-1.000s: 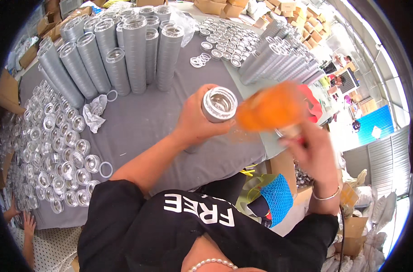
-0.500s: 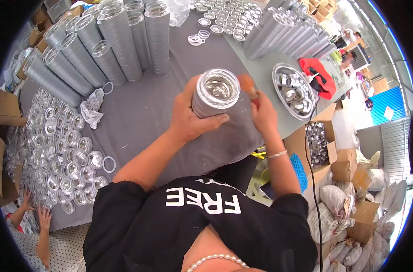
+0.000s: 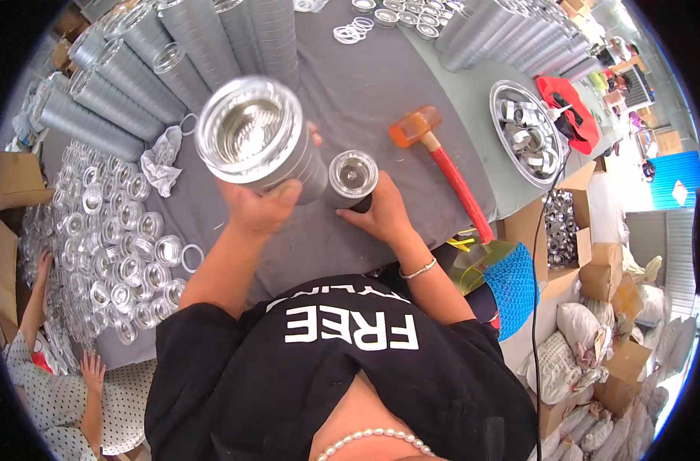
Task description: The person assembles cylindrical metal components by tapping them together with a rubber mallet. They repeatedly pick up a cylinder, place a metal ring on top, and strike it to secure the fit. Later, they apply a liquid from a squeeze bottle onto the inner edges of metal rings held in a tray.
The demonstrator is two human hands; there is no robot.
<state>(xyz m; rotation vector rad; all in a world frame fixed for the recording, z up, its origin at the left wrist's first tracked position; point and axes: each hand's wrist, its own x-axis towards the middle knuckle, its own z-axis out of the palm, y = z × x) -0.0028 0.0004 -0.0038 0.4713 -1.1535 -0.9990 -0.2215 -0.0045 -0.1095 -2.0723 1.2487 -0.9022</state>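
My left hand (image 3: pixel 254 203) is closed round a grey ribbed tube (image 3: pixel 307 173), which is raised and tilted toward me. A clear-rimmed round cap with a shiny metal middle (image 3: pixel 250 134) tops the tube. Just to the right, my right hand (image 3: pixel 384 211) grips a shorter, dark round piece (image 3: pixel 354 178), its clear-edged top facing up; its lower part is hidden by my fingers. Beyond my right hand, a mallet (image 3: pixel 457 180) with an orange head and red handle lies on the grey cloth.
Grey tubes (image 3: pixel 89 111) stand packed at the far left, above many clear-rimmed caps (image 3: pixel 112 238). A co-worker's hand (image 3: pixel 93 373) rests by the caps. A round metal tray (image 3: pixel 497 146) of metal rings sits at right, near a red cloth (image 3: pixel 576 115). White rings (image 3: pixel 354 31) lie at the back.
The mallet has left my right hand and lies on the cloth; that hand now holds the short dark piece. My left hand has carried the tube leftward and up.
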